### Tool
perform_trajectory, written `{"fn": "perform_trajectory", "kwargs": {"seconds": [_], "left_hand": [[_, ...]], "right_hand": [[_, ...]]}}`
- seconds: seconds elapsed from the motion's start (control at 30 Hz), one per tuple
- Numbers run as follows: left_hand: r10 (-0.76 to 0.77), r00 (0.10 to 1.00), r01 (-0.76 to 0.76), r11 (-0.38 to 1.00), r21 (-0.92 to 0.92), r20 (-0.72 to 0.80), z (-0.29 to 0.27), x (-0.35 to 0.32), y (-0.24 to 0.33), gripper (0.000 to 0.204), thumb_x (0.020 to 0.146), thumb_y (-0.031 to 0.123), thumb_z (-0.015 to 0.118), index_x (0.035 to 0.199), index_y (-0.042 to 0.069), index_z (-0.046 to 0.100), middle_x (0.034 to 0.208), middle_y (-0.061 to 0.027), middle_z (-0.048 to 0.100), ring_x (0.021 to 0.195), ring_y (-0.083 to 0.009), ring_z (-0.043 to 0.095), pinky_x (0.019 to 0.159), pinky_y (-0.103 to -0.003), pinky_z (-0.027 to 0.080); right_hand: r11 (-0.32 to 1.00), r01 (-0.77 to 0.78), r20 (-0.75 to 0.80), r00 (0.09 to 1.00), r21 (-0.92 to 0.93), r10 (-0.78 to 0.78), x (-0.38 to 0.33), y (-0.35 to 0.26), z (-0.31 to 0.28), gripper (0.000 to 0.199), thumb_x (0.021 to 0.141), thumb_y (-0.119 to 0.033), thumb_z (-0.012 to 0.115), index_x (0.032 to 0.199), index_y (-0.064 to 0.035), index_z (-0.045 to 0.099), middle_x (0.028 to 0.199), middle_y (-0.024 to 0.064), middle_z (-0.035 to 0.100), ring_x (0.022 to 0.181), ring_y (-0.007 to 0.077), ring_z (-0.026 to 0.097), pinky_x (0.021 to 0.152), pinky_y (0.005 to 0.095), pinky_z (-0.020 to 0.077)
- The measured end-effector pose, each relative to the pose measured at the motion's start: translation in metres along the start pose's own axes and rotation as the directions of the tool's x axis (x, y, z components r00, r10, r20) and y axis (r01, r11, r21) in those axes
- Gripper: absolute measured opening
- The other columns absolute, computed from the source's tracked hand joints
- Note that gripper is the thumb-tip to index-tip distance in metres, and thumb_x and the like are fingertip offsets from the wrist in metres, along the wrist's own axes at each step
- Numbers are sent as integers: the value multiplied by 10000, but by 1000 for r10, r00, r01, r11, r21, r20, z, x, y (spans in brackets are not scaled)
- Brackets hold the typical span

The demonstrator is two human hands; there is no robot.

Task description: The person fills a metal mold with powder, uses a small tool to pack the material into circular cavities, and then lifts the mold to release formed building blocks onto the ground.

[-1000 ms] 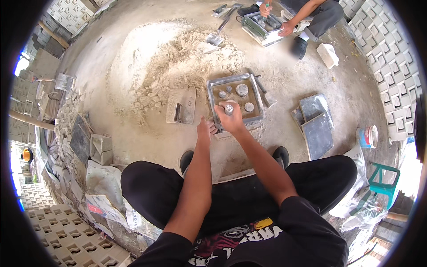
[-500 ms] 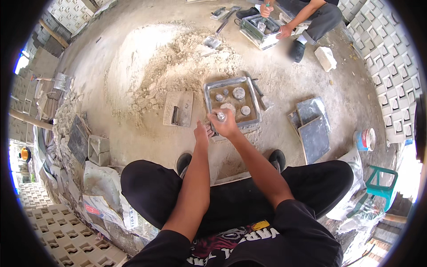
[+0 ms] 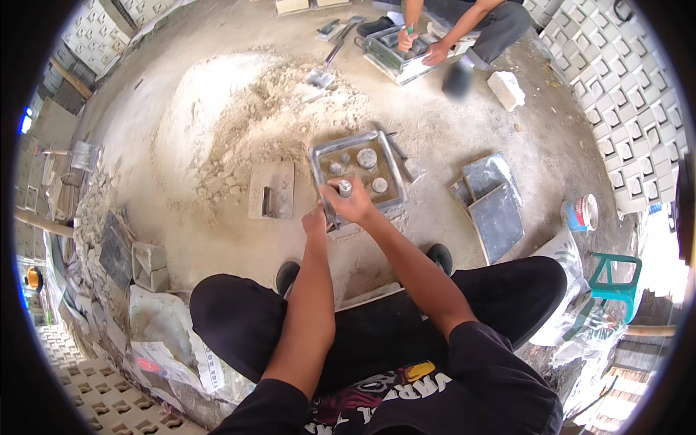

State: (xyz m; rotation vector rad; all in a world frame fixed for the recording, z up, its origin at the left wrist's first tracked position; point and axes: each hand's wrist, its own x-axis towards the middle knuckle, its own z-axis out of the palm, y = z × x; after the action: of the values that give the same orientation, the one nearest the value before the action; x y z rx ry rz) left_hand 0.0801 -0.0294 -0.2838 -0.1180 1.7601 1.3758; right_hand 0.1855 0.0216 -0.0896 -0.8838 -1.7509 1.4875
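A square grey mould frame [image 3: 395, 168] lies on the ground before me, with sandy material and several round grey plugs [image 3: 367, 158] inside. My right hand [image 3: 350, 199] is wrapped round an upright tool handle [image 3: 345, 188] with a round grey end, over the mould's near left part. The tool's lower end is hidden under the fist. Close beside it, my left hand [image 3: 316, 220] grips the mould's near left corner, its fingers partly hidden. A flat float with a handle [image 3: 272, 190] lies left of the mould. Against the frame's right side rests a hand tool [image 3: 412, 168].
A sandy heap [image 3: 239, 123] spreads beyond the float, with a shovel-like tool [image 3: 319, 77] on it. At the far side a co-worker's hands [image 3: 437, 52] work at another mould [image 3: 399, 69]. Flat dark plates [image 3: 497, 221], a bucket [image 3: 579, 212] and a green stool [image 3: 615, 279] are to the right.
My view has shifted, so the scene sits farther left. My left hand's fingers, more spread before, are now closed at the mould's corner. My right hand keeps its hold on the handle.
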Motion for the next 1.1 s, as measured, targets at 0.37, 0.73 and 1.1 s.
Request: {"fn": "perform_trajectory", "kwargs": {"seconds": [0.37, 0.73, 1.1], "left_hand": [[131, 990, -125, 985, 116, -47, 6, 6, -6, 385, 813, 263, 718, 928, -101, 667, 775, -170, 665, 609, -217, 649, 477, -337, 558], [158, 986, -140, 961, 238, -59, 0, 13, -5, 381, 803, 308, 718, 794, -70, 673, 645, -140, 627, 475, -225, 590, 443, -349, 520], [155, 983, -133, 970, 202, -96, 4, 4, 2, 369, 805, 273, 718, 695, -68, 630, 608, -109, 600, 473, -203, 568, 431, -350, 468]], "right_hand": [[979, 200, -93, 975, -39, -203, -18, -1, -11, 310, 879, -187, 655, 668, 24, 570, 602, 16, 493, 617, 98, 456, 587, 293, 406], [999, -19, -87, 996, -36, 16, 2, 20, -30, 324, 860, -264, 646, 720, 26, 602, 620, 59, 579, 600, 94, 458, 558, 323, 410], [994, 43, -199, 978, -97, -62, -13, 1, -45, 257, 839, -253, 680, 781, -3, 664, 698, 64, 644, 685, 96, 566, 625, 297, 459]]}}
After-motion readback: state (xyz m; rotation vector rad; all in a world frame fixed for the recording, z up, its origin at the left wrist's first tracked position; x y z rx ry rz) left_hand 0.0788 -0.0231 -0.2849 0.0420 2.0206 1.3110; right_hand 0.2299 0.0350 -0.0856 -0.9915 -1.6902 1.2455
